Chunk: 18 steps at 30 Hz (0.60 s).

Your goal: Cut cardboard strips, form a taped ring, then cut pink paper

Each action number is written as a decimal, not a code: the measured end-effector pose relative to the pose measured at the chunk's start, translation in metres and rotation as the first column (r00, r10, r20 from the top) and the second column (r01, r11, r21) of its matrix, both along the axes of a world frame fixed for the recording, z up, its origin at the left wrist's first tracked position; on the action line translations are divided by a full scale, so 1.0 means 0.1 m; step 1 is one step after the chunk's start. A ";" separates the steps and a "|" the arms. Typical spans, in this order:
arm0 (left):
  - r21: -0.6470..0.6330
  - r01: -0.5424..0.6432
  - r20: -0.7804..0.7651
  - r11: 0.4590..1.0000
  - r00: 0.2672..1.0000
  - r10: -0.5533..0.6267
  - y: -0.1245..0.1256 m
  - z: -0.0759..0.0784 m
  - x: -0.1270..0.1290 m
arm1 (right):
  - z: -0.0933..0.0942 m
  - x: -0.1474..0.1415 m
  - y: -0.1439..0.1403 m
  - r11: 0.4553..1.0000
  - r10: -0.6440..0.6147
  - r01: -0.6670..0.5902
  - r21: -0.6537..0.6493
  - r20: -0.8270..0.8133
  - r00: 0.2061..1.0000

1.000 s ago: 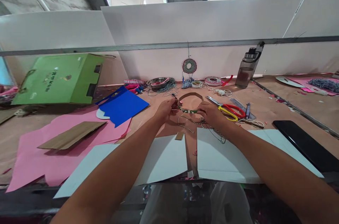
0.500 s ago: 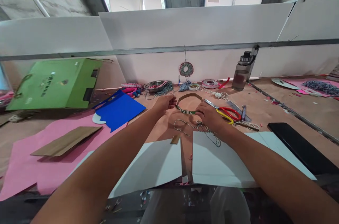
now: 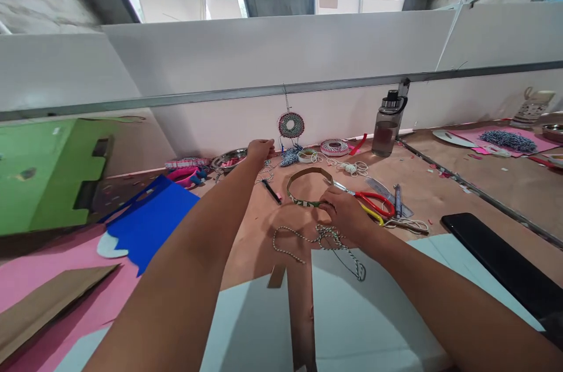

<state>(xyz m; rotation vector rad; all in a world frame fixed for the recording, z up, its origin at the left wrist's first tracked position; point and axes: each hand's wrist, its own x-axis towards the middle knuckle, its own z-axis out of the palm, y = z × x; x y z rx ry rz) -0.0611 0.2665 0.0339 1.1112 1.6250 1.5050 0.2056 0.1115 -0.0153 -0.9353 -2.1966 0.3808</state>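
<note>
My right hand [image 3: 341,209] is closed on the near right side of a brown cardboard ring [image 3: 310,172], which stands just above the brown-covered table. Green and white cord wraps the ring's near edge. Loose striped cord [image 3: 328,237] trails in loops below that hand. Farther back, my left hand [image 3: 261,151] reaches out beside a metal bowl [image 3: 229,159], fingers bent together. Whatever is in those fingers is too small to make out; thin patterned cord [image 3: 266,171] lies beneath them. A black pen [image 3: 271,191] lies between the left forearm and the ring.
Red-and-yellow-handled scissors [image 3: 373,205] lie right of the ring, near a phone-like black slab [image 3: 492,260]. A water bottle [image 3: 385,131] stands at the back. A round woven ornament [image 3: 291,125] hangs on the white partition. Blue sheet [image 3: 153,219] and pale paper [image 3: 365,301] cover parts of the table.
My left hand has moved away from the ring, back toward the bowl, uncovering the pen. My right hand stays on the ring. The view has turned somewhat.
</note>
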 end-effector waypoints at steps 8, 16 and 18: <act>-0.036 -0.060 -0.099 0.998 0.993 0.056 0.58 0.04 -0.13 | 0.02 -0.04 -0.05 0.999 0.000 0.000 -0.051 -0.015 1.000; -0.059 0.039 -0.069 0.998 0.997 -0.043 0.85 -0.07 -0.20 | 0.32 -0.04 0.23 0.992 -0.029 0.043 0.120 -0.112 0.993; -0.017 0.054 -0.047 0.998 0.997 -0.055 0.89 -0.06 -0.22 | 0.48 -0.12 0.53 0.976 -0.052 0.077 0.204 -0.124 0.991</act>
